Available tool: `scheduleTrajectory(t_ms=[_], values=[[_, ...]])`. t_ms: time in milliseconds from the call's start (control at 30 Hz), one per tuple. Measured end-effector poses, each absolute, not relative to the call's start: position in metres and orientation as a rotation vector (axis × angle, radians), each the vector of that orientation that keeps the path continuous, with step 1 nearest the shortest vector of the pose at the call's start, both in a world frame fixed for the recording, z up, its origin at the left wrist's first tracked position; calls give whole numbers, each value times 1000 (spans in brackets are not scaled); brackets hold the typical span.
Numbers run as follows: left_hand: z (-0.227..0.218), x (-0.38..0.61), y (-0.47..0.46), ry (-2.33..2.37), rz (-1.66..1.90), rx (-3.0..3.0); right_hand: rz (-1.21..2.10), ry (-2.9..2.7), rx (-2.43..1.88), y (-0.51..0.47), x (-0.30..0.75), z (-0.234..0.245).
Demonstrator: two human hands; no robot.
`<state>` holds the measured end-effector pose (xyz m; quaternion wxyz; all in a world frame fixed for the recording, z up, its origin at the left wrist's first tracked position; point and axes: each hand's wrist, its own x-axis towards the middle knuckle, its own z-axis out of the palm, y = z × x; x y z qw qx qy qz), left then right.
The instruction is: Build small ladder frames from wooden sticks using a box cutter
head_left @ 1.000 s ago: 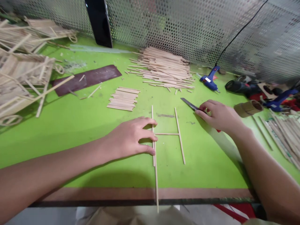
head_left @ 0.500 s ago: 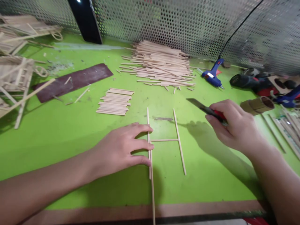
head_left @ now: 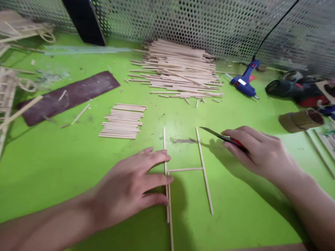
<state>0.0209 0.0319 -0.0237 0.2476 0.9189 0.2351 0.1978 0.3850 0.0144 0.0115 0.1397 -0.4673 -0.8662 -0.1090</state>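
Thin wooden sticks form an H-shaped frame on the green tabletop, with a left upright (head_left: 164, 139), a right upright (head_left: 206, 184) and a crossbar (head_left: 185, 169). A longer loose stick (head_left: 171, 226) lies along the inner side of the left upright, its near end running out of view. My left hand (head_left: 136, 181) is open, its spread fingertips resting on the left upright and the loose stick. Closed around a utility knife (head_left: 220, 136) with a red and black handle, my right hand (head_left: 256, 150) holds the blade extended, its tip close to the top of the right upright.
Behind lie a short-stick bundle (head_left: 123, 121) and a large stick pile (head_left: 180, 69). Sandpaper (head_left: 70, 96) is at left, beside wooden structures (head_left: 7, 87). A blue glue gun (head_left: 244, 82), a power tool (head_left: 288, 92) and a bamboo cup (head_left: 300, 121) stand right. Perforated metal (head_left: 167, 21) borders the back.
My right hand has brought the knife down and left, its tip now nearer the right upright's top. My left fingers stay on the sticks. The view has shifted slightly.
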Motion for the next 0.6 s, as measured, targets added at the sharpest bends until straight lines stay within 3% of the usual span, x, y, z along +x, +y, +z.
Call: scheduleTrajectory(t_ms=[467,600], values=[[-29,19,33,619,556,2505,-493,-2602,-1256,15,388,18],[-28,21,33,623,529,2482,-374,-2652,-1132,4,379,27]])
